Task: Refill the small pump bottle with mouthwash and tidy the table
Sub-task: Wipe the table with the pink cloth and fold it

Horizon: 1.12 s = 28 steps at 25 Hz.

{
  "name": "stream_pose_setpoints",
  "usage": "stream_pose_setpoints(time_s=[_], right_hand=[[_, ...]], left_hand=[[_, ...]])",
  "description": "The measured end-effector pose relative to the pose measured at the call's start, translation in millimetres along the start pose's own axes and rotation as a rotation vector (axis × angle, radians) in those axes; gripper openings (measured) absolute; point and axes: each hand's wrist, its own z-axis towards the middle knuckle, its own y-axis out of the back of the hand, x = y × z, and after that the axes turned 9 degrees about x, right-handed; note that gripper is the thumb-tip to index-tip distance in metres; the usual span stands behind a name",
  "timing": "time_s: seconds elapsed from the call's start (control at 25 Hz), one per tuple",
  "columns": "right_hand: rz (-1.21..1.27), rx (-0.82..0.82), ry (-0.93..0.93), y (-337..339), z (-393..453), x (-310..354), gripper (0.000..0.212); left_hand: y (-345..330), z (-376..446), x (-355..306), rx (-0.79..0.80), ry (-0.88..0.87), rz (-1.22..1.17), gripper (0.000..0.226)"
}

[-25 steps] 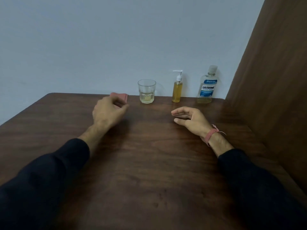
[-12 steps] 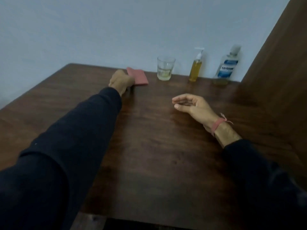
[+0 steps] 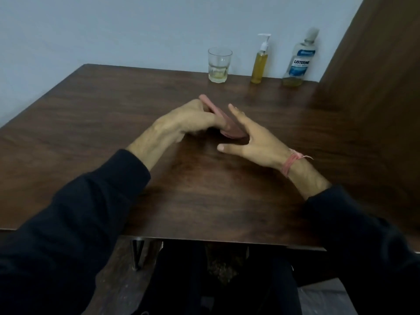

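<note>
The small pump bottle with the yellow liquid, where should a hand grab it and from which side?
Grip the slim yellow pump bottle around its straight cylindrical body, coming from the front. It stands upright against the wall, with gaps to the clear drinking glass and the mouthwash bottle. Its narrow white pump head probably gives poor purchase.

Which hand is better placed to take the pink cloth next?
Right. The right hand is open beside the pink cloth, which the left hand already grips, so it is free to receive it.

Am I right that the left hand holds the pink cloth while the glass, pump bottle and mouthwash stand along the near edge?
Not quite: the head view shows the glass, pump bottle and mouthwash along the far edge, by the wall. The left hand does hold the pink cloth.
</note>
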Motion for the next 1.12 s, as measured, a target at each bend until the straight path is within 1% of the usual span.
stream_pose_setpoints(time_s=[0.04, 0.08, 0.12, 0.16, 0.2, 0.24, 0.32, 0.4, 0.48, 0.52, 0.6, 0.64, 0.72, 0.92, 1.0, 1.12], right_hand=[[-0.044, 0.002, 0.004, -6, -7, 3, 0.115], [-0.074, -0.016, -0.001, -10, -13, 5, 0.112], [-0.09, -0.045, -0.014, -14, -20, 6, 0.103], [-0.103, -0.076, -0.027, -15, -26, 8, 0.094], [-0.126, -0.103, -0.038, -15, -32, 8, 0.086], [-0.157, -0.127, -0.057, -15, -39, 8, 0.08], [-0.248, -0.158, -0.149, -8, -57, 3, 0.075], [-0.321, -0.14, -0.25, -2, -83, -3, 0.084], [-0.327, -0.13, -0.254, -10, -107, 0, 0.089], [-0.343, -0.144, -0.238, -21, -115, 4, 0.084], [-0.421, -0.178, -0.237, -49, -118, 19, 0.065], [-0.451, -0.193, -0.251, -64, -116, 30, 0.063], [-0.482, -0.182, -0.233, -90, -106, 55, 0.069], [-0.561, -0.109, -0.022, -145, -85, 100, 0.07], [-0.61, -0.104, 0.001, -151, -84, 101, 0.07], [-0.619, -0.114, 0.028, -140, -88, 87, 0.066]], left_hand=[[-9, -5, -3, 0.096, -0.044, -0.003, 0.022], [-16, -8, -5, 0.195, -0.082, 0.004, 0.031], [-21, -9, -5, 0.273, -0.121, 0.041, 0.037], [-24, -11, -4, 0.318, -0.165, 0.077, 0.043], [-25, -10, 0, 0.324, -0.215, 0.088, 0.045], [-25, -10, 6, 0.28, -0.26, 0.069, 0.043], [-19, -7, 23, 0.081, -0.305, -0.016, 0.037], [-9, 1, 37, -0.078, -0.298, -0.112, 0.035], [-3, 9, 44, -0.135, -0.29, -0.174, 0.038], [-2, 13, 45, -0.144, -0.289, -0.18, 0.039], [-6, 16, 43, -0.139, -0.297, -0.147, 0.042], [-9, 17, 43, -0.133, -0.304, -0.133, 0.042], [-13, 18, 44, -0.123, -0.321, -0.128, 0.04], [-8, 20, 47, -0.118, -0.313, -0.149, 0.038], [-7, 21, 48, -0.119, -0.31, -0.142, 0.039], [-7, 21, 50, -0.107, -0.314, -0.145, 0.035]])
